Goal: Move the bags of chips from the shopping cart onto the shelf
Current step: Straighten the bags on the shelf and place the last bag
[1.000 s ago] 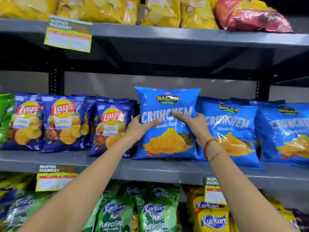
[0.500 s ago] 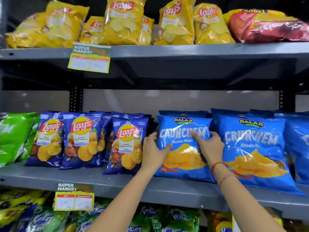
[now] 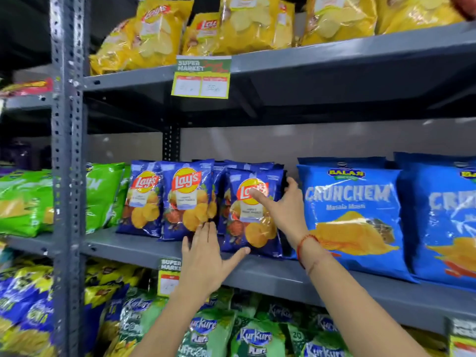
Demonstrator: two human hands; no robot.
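At frame centre, both hands are open around the rightmost dark-blue foil Lay's chip bag standing on the grey metal middle shelf. The left hand lies flat at its lower left corner, while the right hand spreads over its right edge. A narrow dark gap separates that bag from the bright-blue Crunchem bag.

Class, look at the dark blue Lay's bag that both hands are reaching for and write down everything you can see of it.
The glossy dark blue plastic Lay's chip bag stands upright, rightmost of its row, on the grey metal middle shelf. It shows a red-and-yellow logo and pictured chips. The right hand lies across its front and right edge; the left hand is at its lower left corner, fingers spread. Similar bags stand behind.
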